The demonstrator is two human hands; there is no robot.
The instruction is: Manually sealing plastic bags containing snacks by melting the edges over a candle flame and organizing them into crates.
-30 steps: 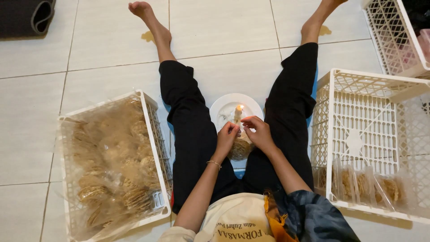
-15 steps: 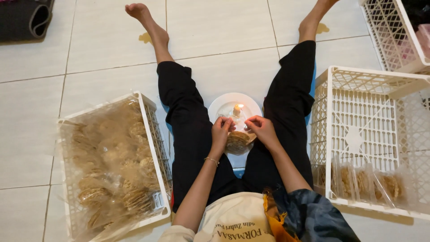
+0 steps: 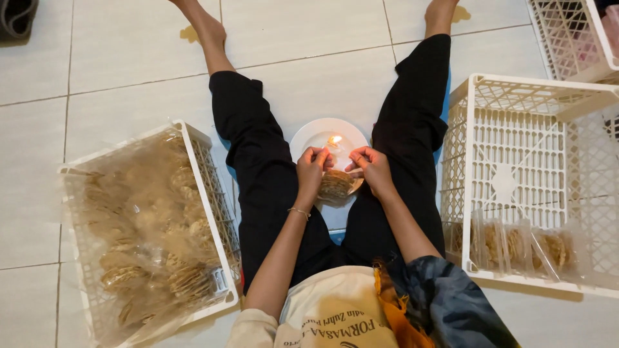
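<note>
I sit on the tiled floor with my legs spread. Between them stands a white plate (image 3: pixel 308 137) with a small burning candle (image 3: pixel 334 140). My left hand (image 3: pixel 312 169) and my right hand (image 3: pixel 371 167) together hold a clear plastic packet of round brown crackers (image 3: pixel 335 187) by its top edge, close to the flame. Both hands pinch the packet's opening just in front of the candle.
A white plastic crate (image 3: pixel 213 193) lined with clear plastic and full of loose crackers stands at my left. At my right a white crate (image 3: pixel 516 129) holds several sealed cracker packets (image 3: pixel 516 248). Another crate (image 3: pixel 567 38) sits at the far right.
The view has shifted, so the plate and hands sit lower in the picture. My hands stay on the packet at the candle flame, now slightly closer together.
</note>
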